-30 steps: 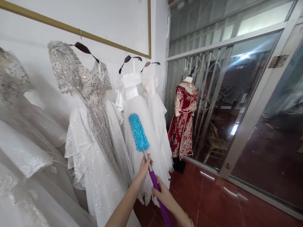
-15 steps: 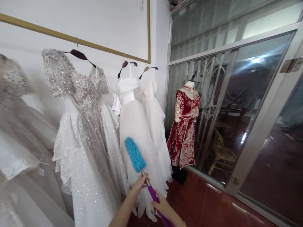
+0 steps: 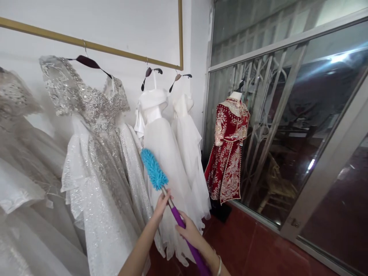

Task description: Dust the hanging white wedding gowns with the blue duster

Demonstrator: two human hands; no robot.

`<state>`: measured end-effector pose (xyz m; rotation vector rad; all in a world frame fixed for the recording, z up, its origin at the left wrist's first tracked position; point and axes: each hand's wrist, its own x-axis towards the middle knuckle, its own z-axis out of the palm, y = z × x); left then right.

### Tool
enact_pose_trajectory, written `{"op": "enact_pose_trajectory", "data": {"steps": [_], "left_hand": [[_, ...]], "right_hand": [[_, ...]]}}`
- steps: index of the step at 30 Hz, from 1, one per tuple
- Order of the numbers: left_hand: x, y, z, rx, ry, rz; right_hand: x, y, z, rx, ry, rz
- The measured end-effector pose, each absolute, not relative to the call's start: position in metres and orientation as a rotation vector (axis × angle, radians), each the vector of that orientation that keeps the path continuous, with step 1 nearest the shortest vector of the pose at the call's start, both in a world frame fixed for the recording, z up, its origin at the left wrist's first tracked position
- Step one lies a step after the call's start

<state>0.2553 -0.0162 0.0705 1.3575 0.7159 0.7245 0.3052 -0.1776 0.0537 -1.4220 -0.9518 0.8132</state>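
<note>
I hold a duster with a fluffy blue head [image 3: 153, 174] and a purple handle [image 3: 184, 230]. My left hand [image 3: 161, 203] pinches the metal neck just below the blue head. My right hand [image 3: 190, 232] is wrapped round the purple handle lower down. The blue head rests against the skirt of a plain white dress [image 3: 161, 145] hanging from a gold rail [image 3: 94, 45]. A silver beaded gown [image 3: 94, 126] hangs just left of it.
Another white dress [image 3: 188, 130] hangs to the right, more pale gowns [image 3: 20, 153] to the far left. A red embroidered outfit on a mannequin [image 3: 230, 149] stands before a glass wall with metal grille [image 3: 276, 126]. The floor is red tile [image 3: 253, 249].
The duster head and both hands have shifted left and slightly down across the white dress. My view has turned a little to the right.
</note>
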Motion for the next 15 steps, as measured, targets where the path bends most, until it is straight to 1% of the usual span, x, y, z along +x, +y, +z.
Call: {"op": "enact_pose_trajectory", "data": {"steps": [2, 4, 7, 10, 15], "left_hand": [[0.265, -0.004, 0.099, 1.424, 0.624, 0.826], [0.273, 0.005, 0.115, 1.479, 0.573, 0.906], [0.283, 0.013, 0.113, 1.478, 0.607, 0.911], [0.294, 0.014, 0.080, 1.439, 0.696, 0.836], [0.314, 0.005, -0.019, 1.290, 0.897, 0.664]], "right_hand": [[0.313, -0.167, 0.076, -1.382, -0.987, 0.742], [0.319, -0.156, 0.088, -1.355, -1.003, 0.701], [0.330, -0.145, 0.084, -1.337, -1.011, 0.715], [0.345, -0.140, 0.056, -1.351, -0.997, 0.785], [0.375, -0.150, -0.012, -1.479, -0.923, 0.956]]}}
